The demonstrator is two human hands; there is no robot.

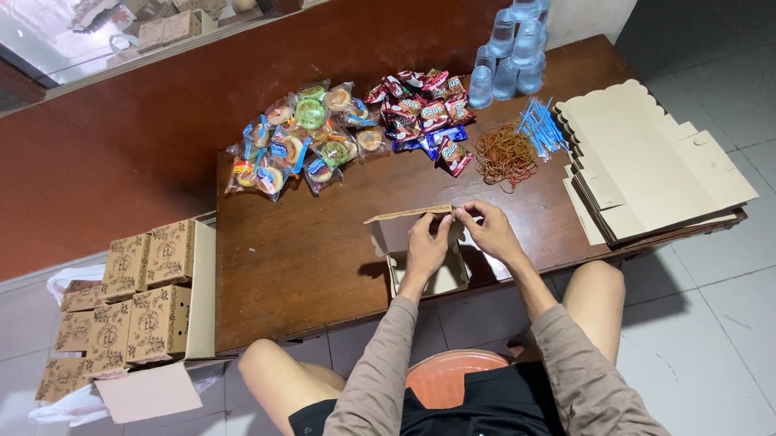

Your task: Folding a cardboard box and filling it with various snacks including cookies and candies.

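Pinching the raised flap of a half-folded brown cardboard box, the fingers of the left hand and right hand are closed narrowly on its top edge. The box is held at the near edge of the dark wooden table. Wrapped snacks, rubber bands and flat cardboard blanks are spread beyond.

Matt brown cardboard box; dark glossy wood table; shiny plastic snack packs; clear plastic cups.
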